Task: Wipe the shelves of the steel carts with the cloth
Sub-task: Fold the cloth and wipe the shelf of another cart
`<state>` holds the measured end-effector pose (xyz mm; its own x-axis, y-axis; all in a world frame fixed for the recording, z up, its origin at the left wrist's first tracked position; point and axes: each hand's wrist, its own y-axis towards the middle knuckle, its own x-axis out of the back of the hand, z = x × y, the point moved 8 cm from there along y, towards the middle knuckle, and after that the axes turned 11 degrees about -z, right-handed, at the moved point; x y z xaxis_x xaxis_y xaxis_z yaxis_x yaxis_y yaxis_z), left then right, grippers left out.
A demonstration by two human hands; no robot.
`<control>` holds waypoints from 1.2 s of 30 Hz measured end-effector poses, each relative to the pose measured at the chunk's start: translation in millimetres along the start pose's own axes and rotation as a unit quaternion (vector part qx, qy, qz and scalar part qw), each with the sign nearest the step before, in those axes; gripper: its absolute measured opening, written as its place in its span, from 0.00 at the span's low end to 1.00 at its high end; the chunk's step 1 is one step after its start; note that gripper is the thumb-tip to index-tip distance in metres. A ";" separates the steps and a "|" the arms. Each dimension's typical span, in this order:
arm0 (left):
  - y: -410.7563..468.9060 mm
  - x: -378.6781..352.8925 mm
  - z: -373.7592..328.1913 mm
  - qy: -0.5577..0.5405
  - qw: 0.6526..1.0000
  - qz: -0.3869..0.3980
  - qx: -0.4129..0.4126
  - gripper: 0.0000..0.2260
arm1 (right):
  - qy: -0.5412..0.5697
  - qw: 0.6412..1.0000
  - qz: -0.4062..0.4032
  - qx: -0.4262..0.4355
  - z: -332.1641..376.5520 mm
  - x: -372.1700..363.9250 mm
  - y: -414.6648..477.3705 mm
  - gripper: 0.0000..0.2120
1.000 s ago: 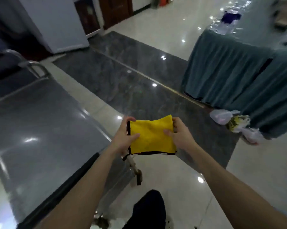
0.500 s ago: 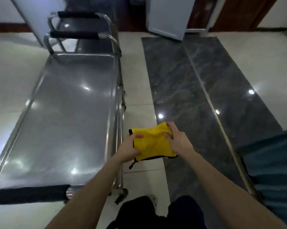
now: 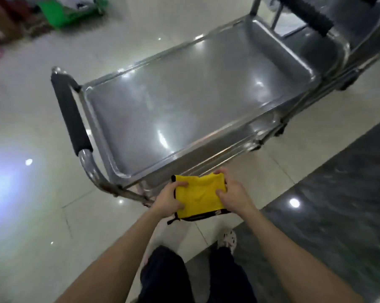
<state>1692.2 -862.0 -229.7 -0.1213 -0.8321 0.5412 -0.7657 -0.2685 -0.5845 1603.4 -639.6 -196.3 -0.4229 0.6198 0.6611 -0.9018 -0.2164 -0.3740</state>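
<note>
A folded yellow cloth (image 3: 197,194) with a black hem is held between both hands just in front of the near corner of a steel cart. My left hand (image 3: 168,199) grips its left edge and my right hand (image 3: 234,194) grips its right edge. The cart's top shelf (image 3: 184,101) is a shallow, shiny steel tray with nothing on it, stretching away to the upper right. A black padded handle (image 3: 70,114) runs along its left end. A second steel cart (image 3: 346,36) with its own black handle stands behind, at the top right.
Glossy pale tiles cover the floor, with a dark marble strip (image 3: 337,204) at the right. A green crate (image 3: 73,12) and bundles sit on the floor at the top left. My legs and a shoe (image 3: 227,238) show below the hands.
The view has swung left, so the cart now lies straight ahead instead of at the left. Both hands keep hold of the cloth, now close to the cart's near corner.
</note>
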 end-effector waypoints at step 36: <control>114.8 -6.3 210.4 -0.120 0.826 -0.534 -0.135 0.17 | -0.277 0.846 -0.144 0.432 7.6 -285.1 191.9 0.30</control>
<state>1738.0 -989.6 -427.4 0.8187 -0.2710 0.5063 -0.4713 -0.8208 0.3227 1550.2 -863.6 -451.6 0.0650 0.3445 0.9365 -0.6023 -0.7348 0.3121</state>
